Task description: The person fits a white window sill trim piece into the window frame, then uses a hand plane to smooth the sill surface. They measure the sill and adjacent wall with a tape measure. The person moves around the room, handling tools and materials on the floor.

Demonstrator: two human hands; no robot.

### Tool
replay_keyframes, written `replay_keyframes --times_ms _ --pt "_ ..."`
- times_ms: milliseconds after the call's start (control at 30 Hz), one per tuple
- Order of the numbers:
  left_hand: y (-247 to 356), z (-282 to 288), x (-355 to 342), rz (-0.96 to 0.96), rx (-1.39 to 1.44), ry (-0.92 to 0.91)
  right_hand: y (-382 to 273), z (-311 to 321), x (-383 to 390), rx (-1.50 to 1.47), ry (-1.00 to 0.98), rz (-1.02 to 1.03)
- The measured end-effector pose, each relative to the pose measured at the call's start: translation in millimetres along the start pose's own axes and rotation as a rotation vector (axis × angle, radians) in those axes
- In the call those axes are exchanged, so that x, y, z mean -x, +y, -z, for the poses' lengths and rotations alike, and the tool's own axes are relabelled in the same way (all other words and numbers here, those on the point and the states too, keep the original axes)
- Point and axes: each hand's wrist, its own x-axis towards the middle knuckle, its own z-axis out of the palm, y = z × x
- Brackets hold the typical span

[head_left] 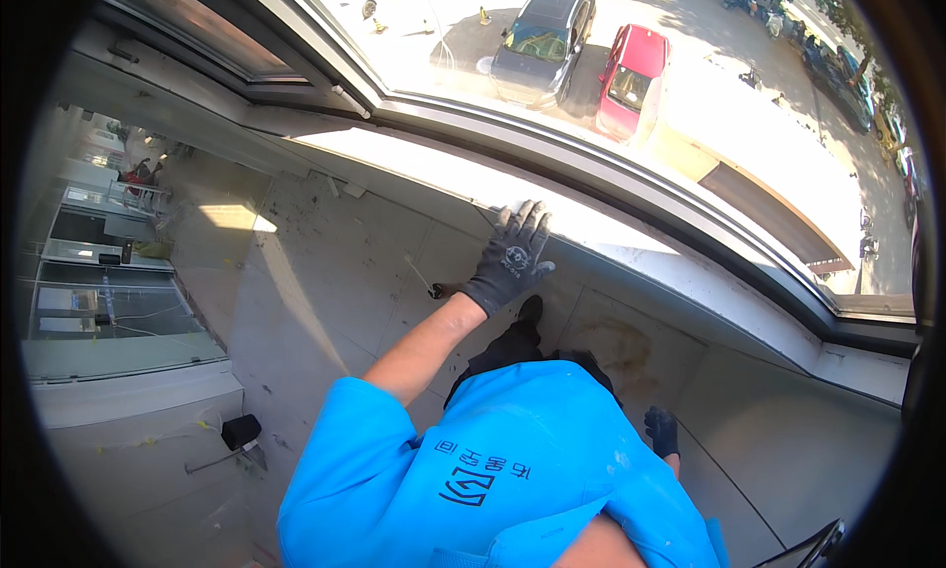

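My left hand (510, 258), in a dark grey work glove with pale, dusty fingertips, rests on the inner edge of the white window sill (611, 243). Its fingers lie stretched out over the edge and hold nothing. Lower and to the right, my right hand (662, 430) hangs beside my body in a matching dark glove. Its fingers look loosely bent and slightly apart, with no object visible in them. My blue shirt (473, 460) covers the lower middle of the view and hides part of the floor.
The window frame (631, 179) runs diagonally above the sill; outside stand a dark car (542, 46) and a red car (631, 80). A thin pale stick (419, 270) is on the dusty floor (335, 263). At left is a black object (239, 431) beside a pale wall (148, 469).
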Motion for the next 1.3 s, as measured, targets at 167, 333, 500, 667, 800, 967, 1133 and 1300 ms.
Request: replay_keyframes --times_ms 167,333,500,667,800,967,1133,1300 --pt "-71 -1 41 0.101 -0.069 0.039 -56 -10 -13 0.093 0.034 0.133" --pt "-124 -9 48 0.283 -0.028 0.058 -81 -28 -20 0.13 0.015 0.188" --pt "-120 -16 42 0.268 0.03 0.092 -79 -44 -17 0.194 0.009 0.215" --pt "-78 -21 39 0.088 0.083 0.209 -61 -53 -10 0.489 0.052 0.409" --pt "-66 -12 33 0.04 0.107 0.146 -62 -64 10 0.675 0.122 0.411" --pt "-43 -6 20 -0.076 0.142 0.055 -53 -104 55 0.231 0.216 0.21" --pt "-12 -5 12 -0.143 0.169 0.013 20 -113 77 0.255 0.225 0.237" --pt "20 -8 5 -0.191 0.182 0.012 60 -118 100 -0.002 0.23 0.055"
